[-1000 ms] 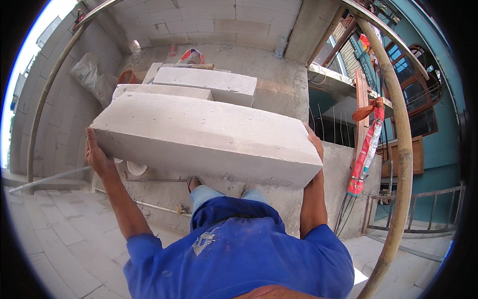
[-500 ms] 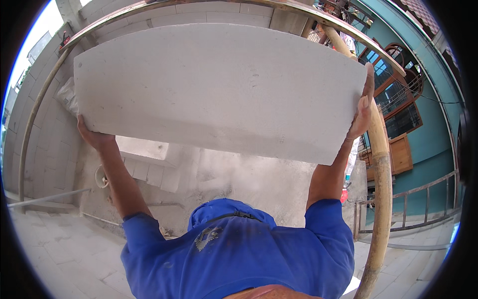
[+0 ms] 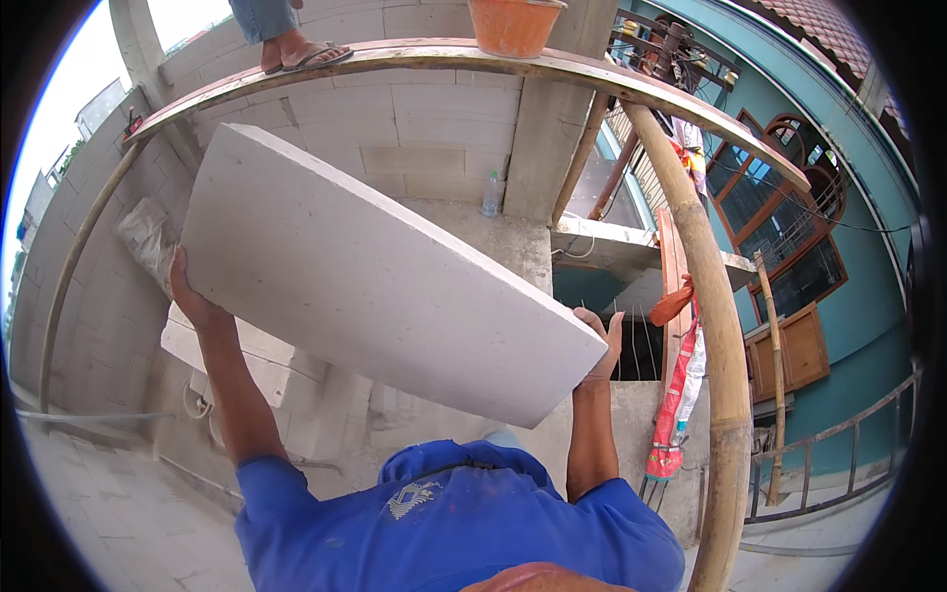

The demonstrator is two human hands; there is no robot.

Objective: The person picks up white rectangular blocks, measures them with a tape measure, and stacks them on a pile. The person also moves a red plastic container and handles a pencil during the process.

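A large pale grey concrete block (image 3: 380, 276) is held up in front of me, a long slab with a smooth face. It slopes, its left end higher and its right end lower. My left hand (image 3: 193, 296) grips the left end, fingers closed on its edge. My right hand (image 3: 604, 347) is closed around the lower right corner, with the thumb up. Behind the left end hangs a crumpled clear plastic bag (image 3: 146, 237). My arms in blue sleeves (image 3: 271, 493) reach up from below.
A plank (image 3: 414, 57) spans the top, bearing an orange bucket (image 3: 515, 28) and another person's sandalled foot (image 3: 308, 51). A bamboo pole (image 3: 728, 375) stands at the right. Stacked blocks (image 3: 256, 370) lie lower left. A plastic bottle (image 3: 492, 195) stands by the far wall. An opening (image 3: 636, 340) gapes at centre right.
The block's right end has dropped and moved left with my right hand, so the block now slants. The bucket and the other person's foot on the plank have come into view.
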